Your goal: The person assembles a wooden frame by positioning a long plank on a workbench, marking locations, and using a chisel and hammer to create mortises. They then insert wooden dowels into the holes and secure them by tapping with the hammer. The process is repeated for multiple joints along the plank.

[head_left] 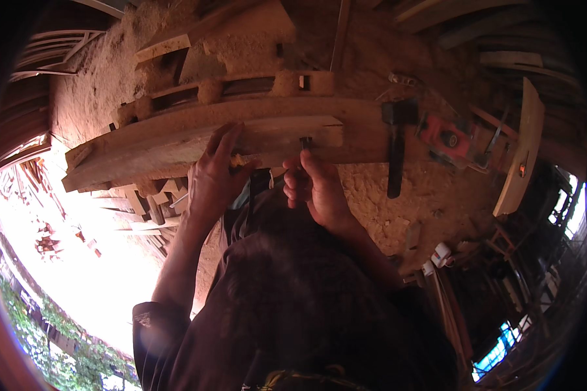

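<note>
While the left hand [210, 173] rests on the long wooden piece [274, 133], thumb and fingers spread apart, that piece lies lengthwise on the desk [365, 140], right in front of the person. Next along, the right hand [319, 192] is curled tight around some small dark tool [305, 142], can't make out what kind. Further right there's a black hammer [396, 150], handle sticking past the desk's edge, then a dusty red power tool [435, 133] and a pale board [527, 124].

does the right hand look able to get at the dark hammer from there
Probably yes: the dark hammer lies to the right of the right hand, handle jutting past the near edge of the bench, nothing visible between; its grip would likely have to release the small dark tool.
</note>
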Available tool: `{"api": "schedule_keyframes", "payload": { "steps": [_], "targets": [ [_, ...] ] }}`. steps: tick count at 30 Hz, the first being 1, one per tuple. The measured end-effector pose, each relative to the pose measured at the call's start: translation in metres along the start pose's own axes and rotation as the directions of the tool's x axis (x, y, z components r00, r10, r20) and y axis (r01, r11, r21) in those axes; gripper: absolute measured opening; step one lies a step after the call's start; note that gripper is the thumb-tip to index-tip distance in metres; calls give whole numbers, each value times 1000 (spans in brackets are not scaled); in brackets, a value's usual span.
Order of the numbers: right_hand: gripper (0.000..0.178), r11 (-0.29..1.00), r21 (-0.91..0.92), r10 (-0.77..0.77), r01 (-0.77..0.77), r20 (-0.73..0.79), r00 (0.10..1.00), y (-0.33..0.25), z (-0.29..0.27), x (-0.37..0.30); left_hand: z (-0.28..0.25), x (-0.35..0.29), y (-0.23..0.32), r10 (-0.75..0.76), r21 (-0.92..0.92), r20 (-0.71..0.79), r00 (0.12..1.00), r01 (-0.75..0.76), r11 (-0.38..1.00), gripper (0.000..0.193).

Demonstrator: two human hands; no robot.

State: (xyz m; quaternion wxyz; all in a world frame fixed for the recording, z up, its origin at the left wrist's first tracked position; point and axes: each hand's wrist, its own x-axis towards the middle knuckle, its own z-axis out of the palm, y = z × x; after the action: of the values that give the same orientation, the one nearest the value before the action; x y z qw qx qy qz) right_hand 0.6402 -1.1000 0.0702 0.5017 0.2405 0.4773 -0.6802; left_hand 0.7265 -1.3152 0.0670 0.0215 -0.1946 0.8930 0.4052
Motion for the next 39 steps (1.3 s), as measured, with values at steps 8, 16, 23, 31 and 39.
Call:
{"api": "schedule_keyframes", "payload": {
  "steps": [8,16,23,31,39],
  "targets": [
    [43,953,-292,-122,84,-117,986,23,-12,18,12,3,-4,-9,152,-6,1000,10,988,65],
    [42,787,-537,-309,302,81,948,23,-31,25,10,5,-2,3,191,-41,999,5,982,61],
    [44,860,-442,-201,256,168,965,-2,-26,3,11,5,-2,-32,155,-44,999,38,987,63],
    [35,-75,-980,-211,186,198,957,-61,-41,-24,19,-1,-8,-2,78,-129,992,12,997,63],
    [30,-184,-857,228,482,440,869,-103,-11,-26,51,-47,38,-22,-460,-278,960,-113,881,34]
  ]
}}
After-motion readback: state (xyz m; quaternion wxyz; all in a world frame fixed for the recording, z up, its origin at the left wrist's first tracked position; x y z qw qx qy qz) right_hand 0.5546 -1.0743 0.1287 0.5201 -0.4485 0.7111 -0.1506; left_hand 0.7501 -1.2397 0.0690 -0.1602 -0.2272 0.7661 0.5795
